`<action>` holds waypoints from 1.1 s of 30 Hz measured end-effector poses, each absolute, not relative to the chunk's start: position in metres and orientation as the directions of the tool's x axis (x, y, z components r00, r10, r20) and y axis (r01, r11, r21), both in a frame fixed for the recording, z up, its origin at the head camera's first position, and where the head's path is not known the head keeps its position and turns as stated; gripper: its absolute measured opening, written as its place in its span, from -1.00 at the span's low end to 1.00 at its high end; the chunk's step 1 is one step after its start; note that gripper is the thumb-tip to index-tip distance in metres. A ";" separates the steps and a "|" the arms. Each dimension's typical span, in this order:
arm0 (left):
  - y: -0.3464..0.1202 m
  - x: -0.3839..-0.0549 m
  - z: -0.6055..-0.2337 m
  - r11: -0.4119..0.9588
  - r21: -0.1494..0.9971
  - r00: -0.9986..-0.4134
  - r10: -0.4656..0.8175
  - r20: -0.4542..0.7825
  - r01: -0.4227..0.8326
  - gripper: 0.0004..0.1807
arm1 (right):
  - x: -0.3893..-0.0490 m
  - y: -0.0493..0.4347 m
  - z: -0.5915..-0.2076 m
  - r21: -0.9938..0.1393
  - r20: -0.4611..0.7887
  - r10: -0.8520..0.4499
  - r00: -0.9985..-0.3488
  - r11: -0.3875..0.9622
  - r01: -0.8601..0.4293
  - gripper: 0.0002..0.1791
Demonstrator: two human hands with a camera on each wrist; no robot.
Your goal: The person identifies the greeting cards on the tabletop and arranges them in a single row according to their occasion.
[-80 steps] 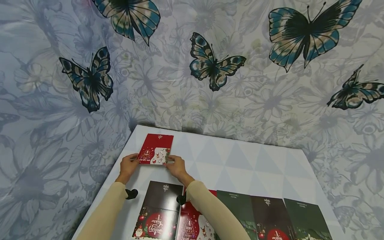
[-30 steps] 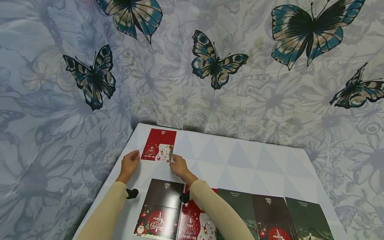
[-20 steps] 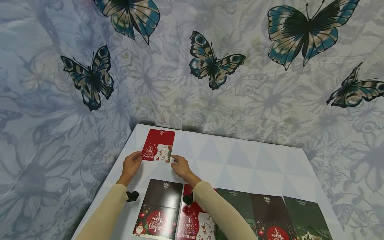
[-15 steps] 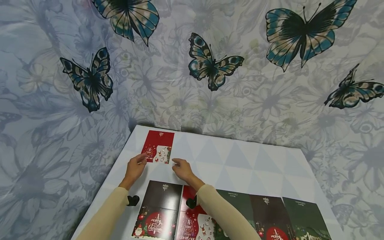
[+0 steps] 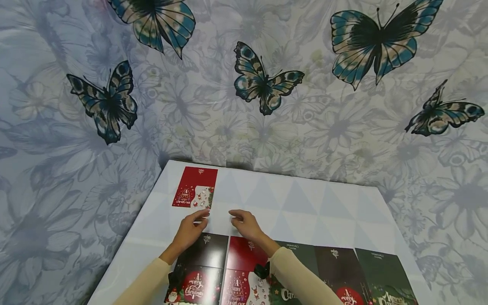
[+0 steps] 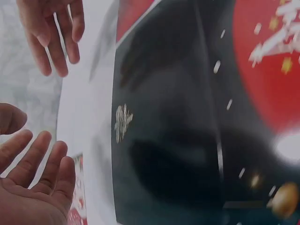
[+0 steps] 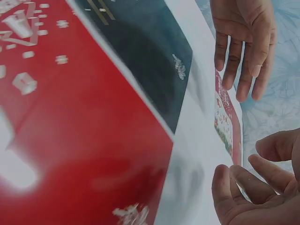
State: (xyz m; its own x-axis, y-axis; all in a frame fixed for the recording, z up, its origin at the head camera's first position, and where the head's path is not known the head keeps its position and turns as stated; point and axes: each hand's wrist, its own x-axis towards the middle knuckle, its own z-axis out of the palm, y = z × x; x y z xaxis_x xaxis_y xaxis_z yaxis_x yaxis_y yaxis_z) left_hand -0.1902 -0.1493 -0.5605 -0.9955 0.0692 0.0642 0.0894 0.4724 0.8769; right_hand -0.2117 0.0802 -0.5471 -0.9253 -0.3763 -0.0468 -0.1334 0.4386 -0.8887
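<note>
The left hand [image 5: 189, 231] and right hand [image 5: 248, 224] have drawn back from the small red card [image 5: 195, 186], towards the row of large cards [image 5: 299, 254] on its near side. Each grip is relaxed, fingers parted, pinching nothing; lying flat on the counter [image 5: 305, 220], the small red card likely needs no steadying.

Room right of upper red card [image 5: 195, 186]; wall [image 5: 244, 135] blocks beyond table [image 5: 305, 203].
</note>
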 end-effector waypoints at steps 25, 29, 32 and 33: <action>-0.109 -0.123 -0.568 0.349 0.934 -0.950 0.310 -0.036 0.079 -0.60 | -0.151 0.153 -0.556 -0.913 -0.105 -0.358 -0.928 0.405 -0.053 -0.59; -0.106 -0.116 -0.566 0.315 0.947 -0.942 0.332 -0.054 0.057 -0.58 | -0.139 0.164 -0.554 -0.928 -0.115 -0.351 -0.929 0.372 -0.025 -0.59; -0.103 -0.112 -0.564 0.294 0.955 -0.938 0.339 -0.067 0.038 -0.57 | -0.130 0.173 -0.552 -0.934 -0.131 -0.354 -0.926 0.357 -0.004 -0.60; -0.102 -0.111 -0.563 0.292 0.956 -0.937 0.342 -0.074 0.031 -0.57 | -0.128 0.176 -0.551 -0.934 -0.138 -0.355 -0.924 0.358 0.002 -0.60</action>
State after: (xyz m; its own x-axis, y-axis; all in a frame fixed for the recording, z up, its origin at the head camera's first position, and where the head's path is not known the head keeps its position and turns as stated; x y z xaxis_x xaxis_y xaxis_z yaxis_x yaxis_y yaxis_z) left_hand -0.1106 -0.1020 -0.5632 -0.9367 0.3422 -0.0742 0.0311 0.2923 0.9558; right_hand -0.1276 0.1757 -0.5514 -0.9245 -0.3554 -0.1379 0.0018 0.3577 -0.9338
